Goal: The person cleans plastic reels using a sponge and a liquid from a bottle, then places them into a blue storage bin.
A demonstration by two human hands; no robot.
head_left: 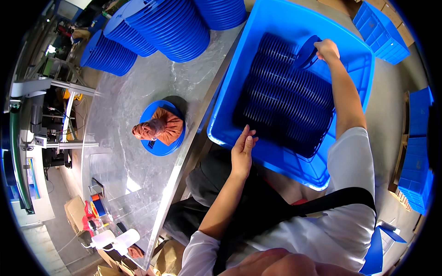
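A large blue plastic bin [221, 99] sits to the right of the table. Rows of thin dark round discs [290, 101] stand on edge inside it. Over the far end of these rows, my right hand [327, 49] grips a blue disc [307, 53] by its edge, holding it tilted. Part of that disc overlaps the rows, and I cannot tell if it touches them. Just off the bin's near left rim is my left hand [243, 149], its fingers loosely stretched and nothing visible in them.
On the grey table [133, 110] stand several tall stacks of blue discs [168, 32]. A crumpled orange-brown cloth [161, 126] rests on a blue disc stack [177, 145]. White bottles [115, 240] stand at the near corner. Blue crates [382, 32] are on the right floor.
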